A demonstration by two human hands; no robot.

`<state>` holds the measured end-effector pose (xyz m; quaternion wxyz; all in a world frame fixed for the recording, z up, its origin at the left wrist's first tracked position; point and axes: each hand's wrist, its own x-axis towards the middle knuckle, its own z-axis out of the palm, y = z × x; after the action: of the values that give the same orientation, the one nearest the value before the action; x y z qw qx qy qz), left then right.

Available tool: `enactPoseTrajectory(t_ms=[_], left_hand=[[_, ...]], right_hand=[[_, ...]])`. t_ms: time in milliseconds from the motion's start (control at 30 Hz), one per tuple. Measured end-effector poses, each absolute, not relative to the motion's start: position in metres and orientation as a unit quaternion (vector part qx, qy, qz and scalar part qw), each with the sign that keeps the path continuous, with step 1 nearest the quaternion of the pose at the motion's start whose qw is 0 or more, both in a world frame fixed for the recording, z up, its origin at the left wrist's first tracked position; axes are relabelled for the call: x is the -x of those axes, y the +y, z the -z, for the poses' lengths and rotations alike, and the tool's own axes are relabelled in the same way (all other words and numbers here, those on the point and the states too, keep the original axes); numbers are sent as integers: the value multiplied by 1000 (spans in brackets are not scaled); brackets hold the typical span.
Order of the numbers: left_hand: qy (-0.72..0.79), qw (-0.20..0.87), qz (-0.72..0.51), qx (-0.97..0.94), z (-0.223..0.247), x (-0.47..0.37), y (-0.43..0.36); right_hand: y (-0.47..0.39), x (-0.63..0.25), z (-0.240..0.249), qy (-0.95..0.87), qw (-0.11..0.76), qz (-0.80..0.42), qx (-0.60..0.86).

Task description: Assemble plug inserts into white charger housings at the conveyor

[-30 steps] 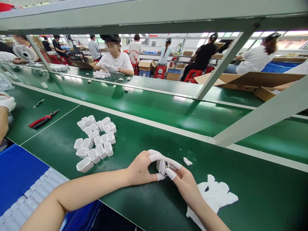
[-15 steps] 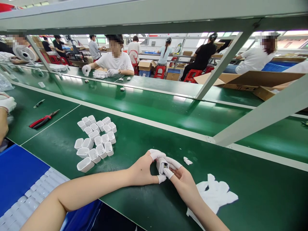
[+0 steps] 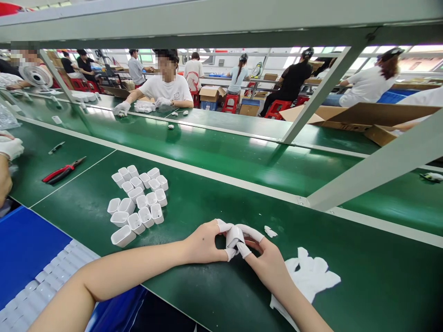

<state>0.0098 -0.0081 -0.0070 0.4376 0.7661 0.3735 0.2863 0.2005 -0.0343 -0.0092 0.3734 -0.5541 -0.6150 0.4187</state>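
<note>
Between my two hands, just above the green bench [image 3: 194,295], is a small white plastic housing [image 3: 235,236]. My left hand [image 3: 207,242] pinches it from the left with thumb and index finger, which wear white finger cots. From the right, my right hand [image 3: 263,251] grips the same housing, its covered thumb at the lower edge. The opening now faces down, so most of what is inside is hidden. Left of my hands stand several open white housings [image 3: 141,201] in a cluster. A white glove [image 3: 311,276] lies partly under my right forearm.
Red-and-black pliers [image 3: 64,170] lie at the left. A crumpled white scrap [image 3: 270,231] sits beyond my right hand. A blue bin [image 3: 31,249] with rows of white parts is at lower left. A slanted metal post [image 3: 374,161] rises at right. A co-worker [image 3: 166,87] sits across the conveyor.
The housing has been tipped in my hands, turning its opening from facing me to downward. Small parts on the conveyor have shifted left. The co-worker opposite has reached down to a part there.
</note>
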Motion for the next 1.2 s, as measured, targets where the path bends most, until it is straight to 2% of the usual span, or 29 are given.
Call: enactPoseTrajectory(t_ms=[300,467,567,667,767,900,1033,1200], left_hand=[[375,487,-279,-737,8,-9,-14],[373,464,-280,-753,8,-10,-15],[348,375,-317,-799,7,-8,-10],[279,292,-315,-859,8,0,-4],[221,293,-254,-895,10,9,-4],[192,348,-204,-895,17,13,-11],[267,379,-251,-850,23,14,-12],[252,300,-259,-883,21,14,-9]], right_hand=[[-39,-201,-2,-663,343,-412,523],[-38,-206,-1,-689,333,-396,507],[-37,-213,-4,-754,349,-291,474],[-40,-221,-3,-838,391,-81,373],[-47,-229,9,-862,409,39,298],[-58,-238,31,-863,408,-3,298],[-63,-244,41,-853,413,-26,318],[-60,-241,33,-856,403,-14,323]])
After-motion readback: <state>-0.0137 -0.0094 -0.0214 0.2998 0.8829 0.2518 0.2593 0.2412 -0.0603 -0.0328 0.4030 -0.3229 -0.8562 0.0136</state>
